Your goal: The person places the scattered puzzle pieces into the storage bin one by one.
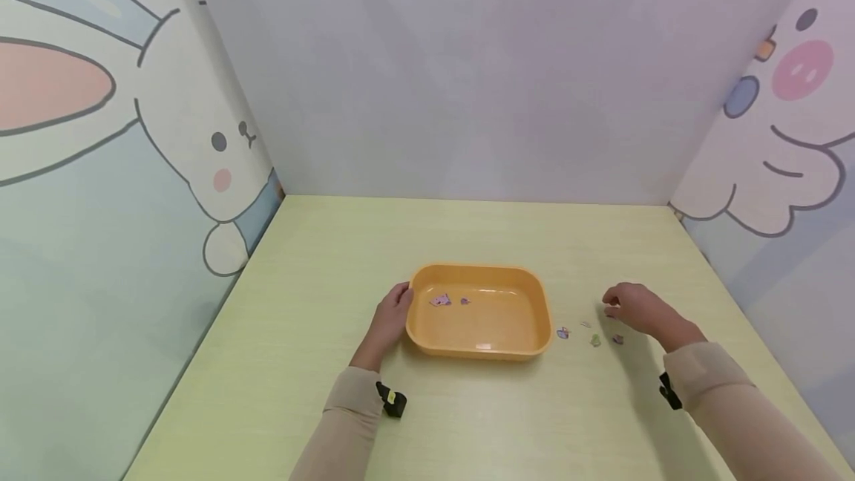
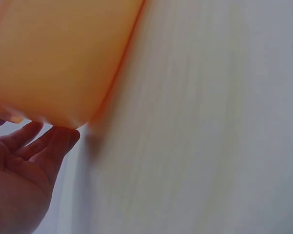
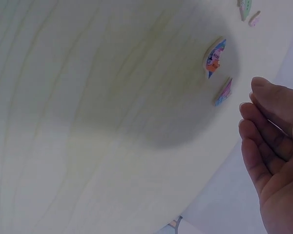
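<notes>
The left hand grips the left end of an orange tray, its fingertips against the tray's outer side in the left wrist view. Inside the tray lie a patterned pinkish piece and a smaller purple piece. The right hand hovers above the table right of the tray, fingers loosely bent, with nothing visible between thumb and fingers. Below and left of it lie a blue-and-orange printed piece, a green piece, a purplish piece and a thin pale piece.
The pale wood-grain table meets a plain wall at the back. Side walls carry a rabbit drawing on the left and another cartoon animal on the right. Dark wrist devices sit at both cuffs.
</notes>
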`<state>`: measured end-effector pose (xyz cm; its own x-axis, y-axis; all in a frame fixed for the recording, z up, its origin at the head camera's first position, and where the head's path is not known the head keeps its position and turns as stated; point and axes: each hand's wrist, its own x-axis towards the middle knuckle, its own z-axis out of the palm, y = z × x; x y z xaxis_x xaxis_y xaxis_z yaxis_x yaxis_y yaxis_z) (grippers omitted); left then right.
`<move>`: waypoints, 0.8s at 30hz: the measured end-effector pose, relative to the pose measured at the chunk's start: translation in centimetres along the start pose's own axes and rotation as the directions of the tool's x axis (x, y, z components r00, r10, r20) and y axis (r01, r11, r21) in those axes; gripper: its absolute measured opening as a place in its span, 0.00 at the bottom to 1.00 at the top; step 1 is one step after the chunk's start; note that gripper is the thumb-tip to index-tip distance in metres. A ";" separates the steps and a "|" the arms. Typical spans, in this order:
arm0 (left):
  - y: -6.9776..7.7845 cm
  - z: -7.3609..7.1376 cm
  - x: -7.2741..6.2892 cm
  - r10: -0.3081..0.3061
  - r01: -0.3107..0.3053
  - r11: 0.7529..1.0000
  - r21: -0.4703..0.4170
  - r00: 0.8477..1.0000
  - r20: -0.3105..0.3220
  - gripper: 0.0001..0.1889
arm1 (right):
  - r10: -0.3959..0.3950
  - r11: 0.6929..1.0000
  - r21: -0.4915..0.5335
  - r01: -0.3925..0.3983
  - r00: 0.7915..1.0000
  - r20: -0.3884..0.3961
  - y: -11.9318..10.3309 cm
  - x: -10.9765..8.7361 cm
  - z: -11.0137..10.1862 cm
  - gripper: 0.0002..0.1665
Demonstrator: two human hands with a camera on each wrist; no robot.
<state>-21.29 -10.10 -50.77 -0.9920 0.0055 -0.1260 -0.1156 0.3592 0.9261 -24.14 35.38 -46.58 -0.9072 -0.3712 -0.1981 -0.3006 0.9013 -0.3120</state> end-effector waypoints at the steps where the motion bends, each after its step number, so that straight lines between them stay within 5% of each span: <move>1: 0.0 0.0 0.0 0.001 -0.001 1.000 0.002 1.000 0.000 0.25 | 0.001 1.000 -0.003 -0.001 1.000 0.000 0.0 -0.1 0.1 0.10; 24: -0.2 0.0 0.2 -0.004 0.004 1.000 0.016 1.000 -0.010 0.25 | 0.073 0.997 0.030 -0.074 0.997 0.032 0.8 0.0 0.8 0.09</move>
<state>-21.44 -10.13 -50.98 -0.9920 -0.0049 -0.1265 -0.1191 0.3746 0.9195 -24.15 35.94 -47.58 -0.9167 -0.3117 -0.2501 -0.2240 0.9190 -0.3244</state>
